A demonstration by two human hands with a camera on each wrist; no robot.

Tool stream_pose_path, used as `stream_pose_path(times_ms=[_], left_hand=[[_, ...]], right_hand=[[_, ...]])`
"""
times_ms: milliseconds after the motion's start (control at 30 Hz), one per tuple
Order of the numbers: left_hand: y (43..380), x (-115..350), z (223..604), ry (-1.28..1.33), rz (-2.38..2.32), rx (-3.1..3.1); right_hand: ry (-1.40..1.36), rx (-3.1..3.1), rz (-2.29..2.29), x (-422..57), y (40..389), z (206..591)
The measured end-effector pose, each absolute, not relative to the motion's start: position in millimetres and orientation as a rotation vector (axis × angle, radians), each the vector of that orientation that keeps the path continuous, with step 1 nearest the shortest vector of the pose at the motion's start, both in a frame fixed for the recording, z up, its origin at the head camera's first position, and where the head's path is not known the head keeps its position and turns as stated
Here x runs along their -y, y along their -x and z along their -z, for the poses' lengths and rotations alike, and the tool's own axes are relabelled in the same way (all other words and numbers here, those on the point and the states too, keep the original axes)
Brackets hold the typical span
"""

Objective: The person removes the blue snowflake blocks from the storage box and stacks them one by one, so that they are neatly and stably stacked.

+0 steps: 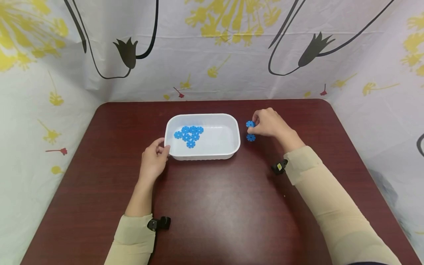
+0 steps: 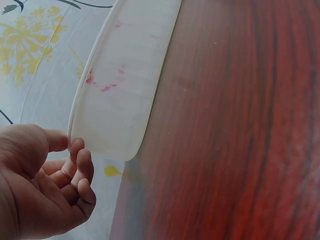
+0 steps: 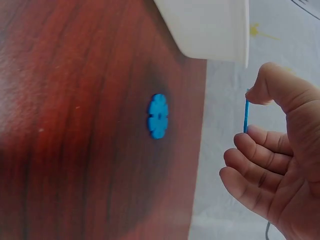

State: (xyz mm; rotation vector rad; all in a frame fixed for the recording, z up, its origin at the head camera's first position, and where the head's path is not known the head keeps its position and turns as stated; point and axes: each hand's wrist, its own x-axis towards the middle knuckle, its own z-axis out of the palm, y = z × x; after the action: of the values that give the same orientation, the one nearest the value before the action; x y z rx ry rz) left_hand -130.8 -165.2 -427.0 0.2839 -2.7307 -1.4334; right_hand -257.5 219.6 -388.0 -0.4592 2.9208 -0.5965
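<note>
A white plastic tray [image 1: 222,140] holds several blue notched plastic discs [image 1: 190,136], grouped toward its left side. My left hand [image 1: 154,162] pinches the tray's rim at the near left corner; in the left wrist view the thumb meets the rim of the tray [image 2: 120,100], with fingers curled below. To the right of the tray, my right hand [image 1: 271,127] pinches one blue notched disc [image 3: 246,115] edge-on between thumb and index finger, raised above the tabletop. A second loose blue disc [image 3: 158,116] lies flat on the table, just nearer than that hand.
The dark red-brown wooden table [image 1: 212,209] has rounded far corners. A white cloth [image 1: 212,84] printed with yellow flowers and dark tulips hangs behind and beside it. Black wrist cameras sit on the left cuff [image 1: 134,230] and the right cuff [image 1: 301,162].
</note>
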Motion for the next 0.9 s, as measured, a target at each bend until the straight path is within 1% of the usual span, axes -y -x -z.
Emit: stream_pose_path(times_ms=[900], left_hand=[[131.2,165.6,428.5,-0.274,1.441,2.717]], right_hand=[[0.459,-2.869,0.579,-229.6,257.6,425.8]])
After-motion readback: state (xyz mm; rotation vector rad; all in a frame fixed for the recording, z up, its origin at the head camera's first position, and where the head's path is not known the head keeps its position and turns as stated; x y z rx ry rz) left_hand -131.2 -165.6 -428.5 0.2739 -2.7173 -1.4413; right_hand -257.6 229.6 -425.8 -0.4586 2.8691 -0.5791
